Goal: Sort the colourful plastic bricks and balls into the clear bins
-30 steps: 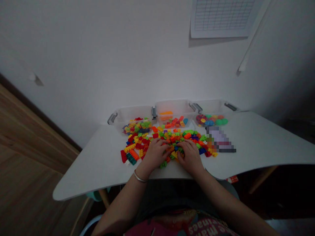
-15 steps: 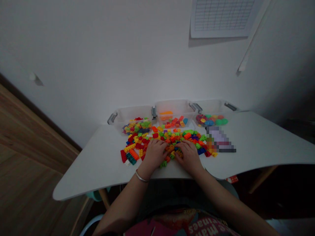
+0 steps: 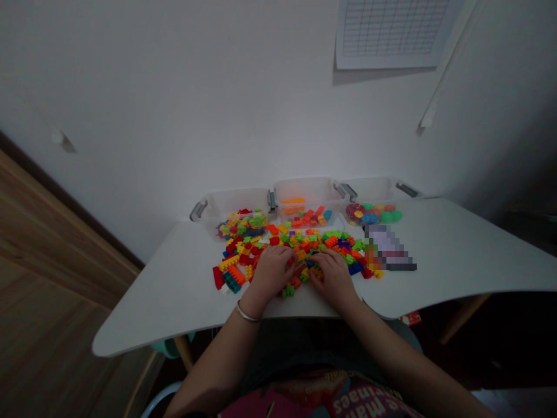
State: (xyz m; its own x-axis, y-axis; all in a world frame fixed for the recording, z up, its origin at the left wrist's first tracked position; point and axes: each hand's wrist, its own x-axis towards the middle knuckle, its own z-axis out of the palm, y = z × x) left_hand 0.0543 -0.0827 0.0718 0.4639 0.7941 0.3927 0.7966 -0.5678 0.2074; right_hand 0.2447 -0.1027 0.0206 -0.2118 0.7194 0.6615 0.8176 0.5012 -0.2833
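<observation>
both hands are in among the loose toy blocks (image 3: 304, 247), and the step in hand looks like picking through them by touch, close to the near edge of the desk (image 3: 165, 290). the left hand (image 3: 272, 271) is bent over the blocks, its fingers curled with a bit of red showing at their tips; i cannot tell whether they are clamped on it or only rest against it. the right hand (image 3: 334, 274) arches opposite, thumb apart from the bent fingers and a dark yellow block (image 3: 317, 271) just under them; whether it is gripped is hidden too. the blocks lie under, between and all around the fingers: an orange block (image 3: 301, 255) sits in the gap between the two hands, a green block (image 3: 288, 291) lies nearer the body, just below the left fingertips, and a teal block (image 3: 232, 282) lies well out to the left of the left fingers. beyond the fingertips, past the far side of the spread, stand a left box (image 3: 235, 200), a middle box (image 3: 319, 188) and a right box (image 3: 378, 187), each with pieces inside. with the blocks so crowded, the next move seems to call for a fingertip pinch on one block, without dragging its neighbours along.
</observation>
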